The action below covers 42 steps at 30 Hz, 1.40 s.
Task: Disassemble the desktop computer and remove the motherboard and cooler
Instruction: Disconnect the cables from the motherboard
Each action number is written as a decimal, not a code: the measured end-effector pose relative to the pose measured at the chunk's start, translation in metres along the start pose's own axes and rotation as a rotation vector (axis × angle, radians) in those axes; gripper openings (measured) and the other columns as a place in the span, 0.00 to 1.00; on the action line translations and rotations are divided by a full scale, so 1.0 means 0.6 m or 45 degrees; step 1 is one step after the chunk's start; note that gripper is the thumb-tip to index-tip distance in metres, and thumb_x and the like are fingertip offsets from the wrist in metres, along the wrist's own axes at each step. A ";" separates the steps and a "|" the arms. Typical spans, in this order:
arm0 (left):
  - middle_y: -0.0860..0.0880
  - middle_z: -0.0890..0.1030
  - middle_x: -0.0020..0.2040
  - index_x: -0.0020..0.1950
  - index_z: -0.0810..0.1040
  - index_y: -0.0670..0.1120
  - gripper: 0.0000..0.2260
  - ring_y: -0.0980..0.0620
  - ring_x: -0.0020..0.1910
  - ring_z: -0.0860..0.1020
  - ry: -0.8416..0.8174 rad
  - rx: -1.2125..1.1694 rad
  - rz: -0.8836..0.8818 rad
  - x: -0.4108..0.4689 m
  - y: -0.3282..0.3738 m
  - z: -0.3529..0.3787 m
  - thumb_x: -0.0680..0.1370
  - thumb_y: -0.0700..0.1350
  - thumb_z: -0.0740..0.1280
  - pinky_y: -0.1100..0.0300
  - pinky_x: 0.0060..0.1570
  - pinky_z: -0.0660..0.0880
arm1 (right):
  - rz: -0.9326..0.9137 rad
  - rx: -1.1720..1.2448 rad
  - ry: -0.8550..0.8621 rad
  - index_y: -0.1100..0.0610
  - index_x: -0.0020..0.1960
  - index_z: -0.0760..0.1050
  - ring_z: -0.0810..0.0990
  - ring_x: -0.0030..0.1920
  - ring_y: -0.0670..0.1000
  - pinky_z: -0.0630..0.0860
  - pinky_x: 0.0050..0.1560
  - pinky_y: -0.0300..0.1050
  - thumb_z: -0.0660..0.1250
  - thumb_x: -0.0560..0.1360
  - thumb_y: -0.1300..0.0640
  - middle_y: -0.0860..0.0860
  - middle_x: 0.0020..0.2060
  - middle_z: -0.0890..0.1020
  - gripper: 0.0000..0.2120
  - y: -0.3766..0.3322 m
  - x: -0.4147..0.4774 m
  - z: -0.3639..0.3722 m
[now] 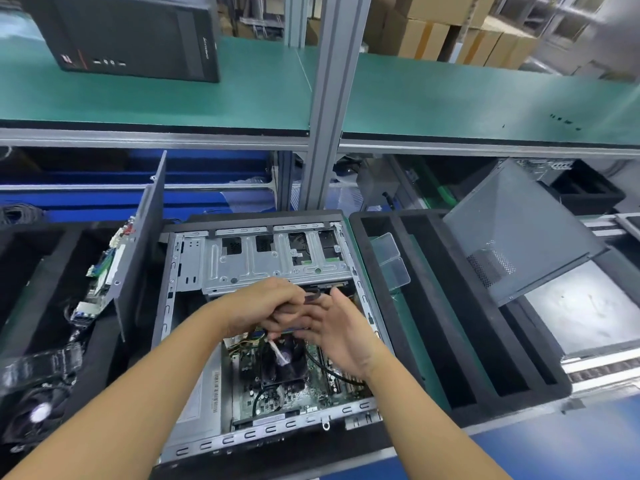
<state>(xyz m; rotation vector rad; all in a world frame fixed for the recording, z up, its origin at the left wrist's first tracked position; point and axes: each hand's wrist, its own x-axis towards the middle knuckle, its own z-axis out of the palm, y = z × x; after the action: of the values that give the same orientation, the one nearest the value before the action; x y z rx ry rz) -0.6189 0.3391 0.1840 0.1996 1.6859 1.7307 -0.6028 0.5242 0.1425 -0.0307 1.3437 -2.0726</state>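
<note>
Head view: the motherboard (277, 398) sits in the floor of the open desktop computer (277, 434), which lies on its side on the bench (571, 441), with the cooler (287, 363) mounted mid-board. Just above, the left hand (263, 306) grips a black cable (313, 296). The right hand (343, 330) is beside it, fingers loosely spread, holding nothing I can make out. The step looks like cable clearing. Next, free that lead, then the cooler and board fixings. A foam tray (433, 306) waits to the right.

A green motherboard (294, 389) lies in a silver-grey computer case (242, 436) beneath a black cable (313, 296); black foam tray (485, 400) at 3 o'clock, teal shelf mat (207, 98) at 12 o'clock.
</note>
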 end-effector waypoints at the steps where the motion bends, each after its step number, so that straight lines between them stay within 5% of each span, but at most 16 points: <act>1: 0.49 0.57 0.25 0.28 0.60 0.48 0.14 0.53 0.22 0.55 0.004 0.017 0.028 0.003 0.003 0.005 0.73 0.44 0.59 0.62 0.25 0.61 | -0.049 -0.040 0.073 0.68 0.66 0.71 0.79 0.54 0.59 0.73 0.60 0.60 0.56 0.81 0.41 0.63 0.54 0.80 0.30 -0.005 0.005 0.006; 5: 0.51 0.57 0.22 0.24 0.60 0.50 0.17 0.56 0.20 0.53 -0.002 -0.297 0.156 0.019 0.009 0.015 0.69 0.46 0.64 0.67 0.24 0.53 | -0.286 -0.284 0.481 0.59 0.47 0.71 0.75 0.36 0.54 0.74 0.38 0.47 0.65 0.80 0.49 0.53 0.34 0.78 0.13 -0.036 0.006 0.022; 7: 0.51 0.55 0.22 0.24 0.58 0.51 0.20 0.55 0.20 0.51 -0.024 -0.481 0.224 0.029 0.015 0.016 0.67 0.47 0.68 0.66 0.24 0.50 | -0.471 -0.568 0.579 0.54 0.48 0.69 0.74 0.38 0.49 0.73 0.41 0.41 0.64 0.80 0.50 0.49 0.39 0.76 0.08 -0.049 -0.003 0.012; 10: 0.52 0.54 0.23 0.25 0.58 0.51 0.23 0.54 0.20 0.51 -0.088 -0.680 0.313 0.046 0.038 0.020 0.66 0.49 0.73 0.65 0.23 0.50 | -0.499 -0.731 0.345 0.48 0.63 0.73 0.76 0.51 0.40 0.71 0.54 0.30 0.60 0.82 0.53 0.44 0.56 0.78 0.11 -0.063 -0.027 -0.002; 13: 0.53 0.56 0.23 0.25 0.62 0.51 0.19 0.55 0.21 0.51 -0.020 -0.738 0.317 0.076 0.063 0.037 0.70 0.49 0.69 0.65 0.22 0.48 | -0.481 -0.796 0.413 0.50 0.54 0.76 0.78 0.47 0.40 0.74 0.51 0.33 0.58 0.83 0.56 0.41 0.46 0.81 0.08 -0.073 -0.043 -0.018; 16: 0.53 0.61 0.24 0.26 0.66 0.50 0.19 0.57 0.22 0.54 0.202 -0.728 0.303 0.124 0.073 0.068 0.78 0.47 0.60 0.67 0.19 0.49 | -0.499 -0.661 0.537 0.55 0.50 0.73 0.80 0.48 0.56 0.77 0.58 0.58 0.56 0.82 0.56 0.51 0.45 0.83 0.08 -0.081 -0.052 -0.031; 19: 0.52 0.66 0.27 0.29 0.70 0.50 0.20 0.57 0.23 0.59 0.425 -0.590 0.334 0.179 0.076 0.109 0.82 0.47 0.59 0.67 0.17 0.55 | -0.437 -0.570 0.627 0.54 0.50 0.72 0.80 0.48 0.60 0.76 0.58 0.67 0.57 0.79 0.53 0.56 0.47 0.81 0.08 -0.091 -0.063 -0.054; 23: 0.52 0.67 0.28 0.27 0.67 0.51 0.18 0.54 0.26 0.62 0.574 -0.114 0.427 0.254 0.084 0.167 0.76 0.54 0.60 0.63 0.25 0.63 | -0.368 -0.390 0.547 0.62 0.55 0.68 0.83 0.43 0.49 0.82 0.43 0.50 0.62 0.81 0.50 0.53 0.45 0.79 0.14 -0.110 -0.087 -0.108; 28: 0.53 0.76 0.37 0.35 0.72 0.52 0.15 0.51 0.36 0.70 0.372 0.202 0.219 0.344 0.081 0.223 0.76 0.58 0.56 0.54 0.41 0.67 | -0.217 -0.662 0.639 0.60 0.57 0.65 0.76 0.32 0.53 0.72 0.32 0.45 0.64 0.80 0.56 0.54 0.42 0.86 0.11 -0.128 -0.123 -0.212; 31: 0.53 0.80 0.49 0.50 0.76 0.50 0.19 0.54 0.48 0.77 0.459 0.329 0.107 0.388 0.057 0.245 0.82 0.61 0.52 0.54 0.47 0.70 | -0.075 -0.560 0.845 0.60 0.57 0.68 0.72 0.28 0.51 0.67 0.27 0.42 0.62 0.78 0.60 0.55 0.41 0.86 0.08 -0.133 -0.132 -0.286; 35: 0.54 0.77 0.50 0.49 0.72 0.48 0.21 0.51 0.49 0.76 0.539 0.418 -0.078 0.416 0.006 0.241 0.82 0.62 0.49 0.53 0.50 0.68 | 0.275 -0.342 1.156 0.61 0.48 0.70 0.69 0.23 0.48 0.62 0.24 0.39 0.59 0.78 0.65 0.58 0.38 0.85 0.03 -0.127 -0.131 -0.383; 38: 0.54 0.78 0.54 0.53 0.74 0.52 0.19 0.53 0.53 0.77 0.522 0.418 -0.183 0.421 -0.029 0.222 0.83 0.62 0.50 0.53 0.51 0.70 | 0.402 -0.409 1.282 0.62 0.42 0.71 0.69 0.20 0.48 0.61 0.21 0.36 0.57 0.79 0.68 0.60 0.34 0.81 0.08 -0.137 -0.108 -0.444; 42: 0.56 0.80 0.52 0.52 0.75 0.53 0.16 0.54 0.54 0.77 0.588 0.354 -0.201 0.429 -0.039 0.204 0.83 0.60 0.52 0.54 0.53 0.68 | 0.320 -0.177 1.376 0.66 0.52 0.74 0.78 0.26 0.51 0.75 0.25 0.40 0.62 0.80 0.65 0.58 0.36 0.78 0.04 -0.185 -0.059 -0.500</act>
<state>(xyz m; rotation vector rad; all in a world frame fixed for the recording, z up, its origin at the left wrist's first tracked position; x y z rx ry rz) -0.7327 0.5832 0.0881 -0.2224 2.2093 1.4941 -0.7386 0.8133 0.1036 1.2809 1.9342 -1.7762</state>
